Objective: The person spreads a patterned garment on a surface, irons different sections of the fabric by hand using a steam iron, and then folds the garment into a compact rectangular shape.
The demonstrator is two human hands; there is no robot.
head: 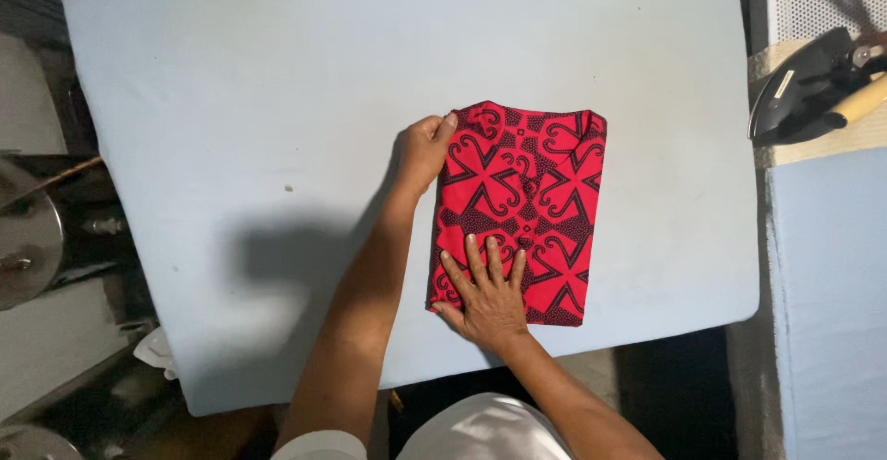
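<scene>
One folded shirt (522, 211), red with a black pattern, lies on one pale blue padded worktop (277, 100), a little right of the middle and closer to the near edge than to the far one. It is folded into a tidy upright rectangle with the collar at the far end and a row of small buttons down its centre. Two hands are on it. The left hand (423, 151) grips the far left corner, its fingers (434, 132) curled round the cloth edge and closed on it. The right hand (485, 298) lies flat on the near left corner, palm down, its fingers (480, 261) spread apart and pressing the fabric, holding nothing. The shirt's near edge sits just short of the worktop's near edge; its right side has a strip of bare padding before the right edge. To the left and beyond the shirt, wide bare padding stretches to the far and left edges. One dark iron (813, 86) with a pale handle rests on a separate surface past the right edge, well apart from the shirt. At the left, beside the worktop, metal machine parts (28, 238) show.
</scene>
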